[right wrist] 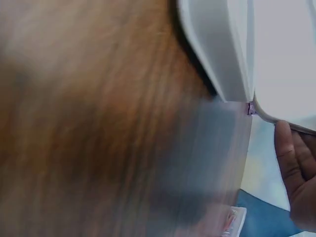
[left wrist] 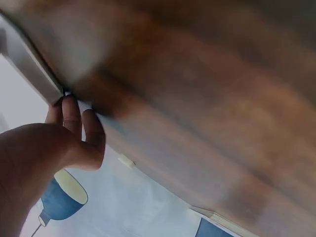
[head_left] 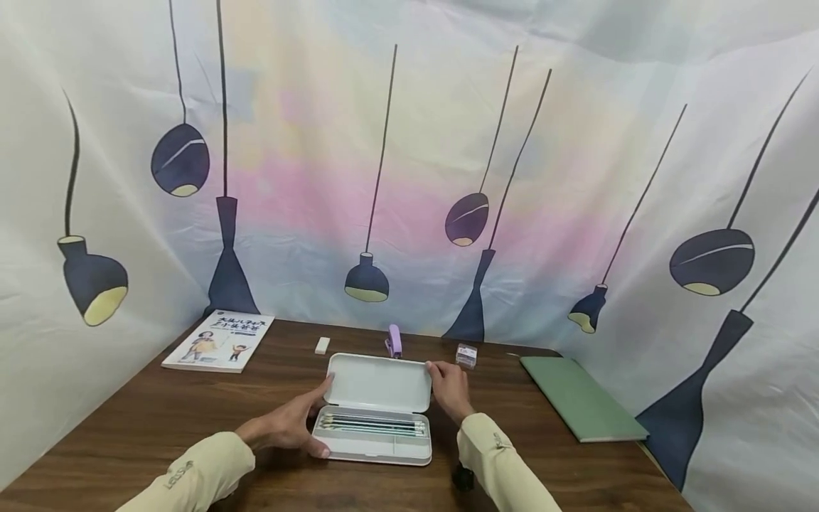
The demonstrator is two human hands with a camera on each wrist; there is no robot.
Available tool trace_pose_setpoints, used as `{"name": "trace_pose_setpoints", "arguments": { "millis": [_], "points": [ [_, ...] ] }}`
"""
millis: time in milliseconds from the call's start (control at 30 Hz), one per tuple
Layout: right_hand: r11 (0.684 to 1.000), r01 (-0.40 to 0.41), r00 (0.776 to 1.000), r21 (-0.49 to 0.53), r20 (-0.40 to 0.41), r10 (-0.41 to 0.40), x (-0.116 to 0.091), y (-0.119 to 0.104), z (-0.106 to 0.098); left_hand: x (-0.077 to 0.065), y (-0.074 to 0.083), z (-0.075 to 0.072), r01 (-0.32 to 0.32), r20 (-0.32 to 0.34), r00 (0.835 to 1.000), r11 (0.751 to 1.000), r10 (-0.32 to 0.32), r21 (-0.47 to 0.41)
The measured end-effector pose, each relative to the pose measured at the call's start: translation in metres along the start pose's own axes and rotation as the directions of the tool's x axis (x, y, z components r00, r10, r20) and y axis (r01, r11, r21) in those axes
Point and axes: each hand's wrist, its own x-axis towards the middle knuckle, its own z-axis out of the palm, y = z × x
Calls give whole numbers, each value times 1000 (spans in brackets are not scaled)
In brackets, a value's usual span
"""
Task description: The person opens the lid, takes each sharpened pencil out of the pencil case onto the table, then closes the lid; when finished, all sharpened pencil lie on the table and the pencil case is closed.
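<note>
A white pencil case lies open on the wooden table in front of me, its lid raised at the back. Several pencils lie side by side in the base's rear section; the front section shows white compartments. My left hand holds the case's left end, thumb at the front corner and fingers up by the lid's edge. In the left wrist view, its fingers bend at the case's corner. My right hand pinches the lid's upper right corner, thumb along the edge; the right wrist view shows the other fingers behind the lid.
Behind the case stand a white eraser, a purple stapler and a small clear box. A picture book lies back left, a green notebook at the right. A lamp-patterned cloth hangs around the table.
</note>
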Motion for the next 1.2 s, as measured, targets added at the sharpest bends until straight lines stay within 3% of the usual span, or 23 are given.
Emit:
{"name": "trace_pose_setpoints", "arguments": {
  "millis": [200, 267, 367, 400, 467, 533, 600, 700, 767, 867, 1033, 1100, 1200],
  "points": [
    [987, -135, 989, 86, 65, 130, 4, 2, -1, 3, 5, -1, 120, -49, 992, 981, -113, 153],
    [987, -141, 988, 78, 69, 136, 1, 4, -2, 2, 5, 0, 136, -58, 990, 974, -127, 181],
    [999, -41, 999, -17, -9, 41, -5, 5, -4, 3, 5, 0, 127, -51, 991, 977, -120, 171],
    [997, 33, 998, -67, -44, -36, -7, 5, -5, 3, 4, 0, 127, -52, 991, 977, -120, 168],
    [968, 192, 976, -164, -72, -205, -11, 2, -6, 4, 4, -1, 137, -61, 990, 974, -128, 179],
    [914, 353, 934, -199, 15, -358, -17, -1, -8, 5, 5, -1, 154, -76, 987, 968, -142, 200],
    [861, 474, 876, -186, 193, -441, -23, -5, -10, 5, 5, -2, 168, -91, 984, 958, -151, 232],
    [839, 519, 789, -167, 470, -395, -31, -12, -12, 5, 6, -2, 170, -106, 983, 953, -148, 251],
    [827, 521, 756, -213, 565, -330, -36, -14, -12, 5, 7, -3, 168, -109, 983, 952, -145, 256],
    [797, 537, 739, -277, 610, -286, -41, -14, -13, 5, 8, -3, 174, -113, 982, 950, -149, 260],
    [746, 578, 732, -331, 615, -294, -45, -16, -17, 8, 9, -4, 180, -120, 981, 939, -151, 293],
    [745, 572, 736, -344, 617, -280, -46, -17, -18, 8, 9, -4, 188, -120, 980, 936, -158, 297],
    [767, 546, 749, -336, 606, -268, -49, -15, -18, 6, 8, -3, 204, -115, 977, 936, -177, 287]
  ]
}}
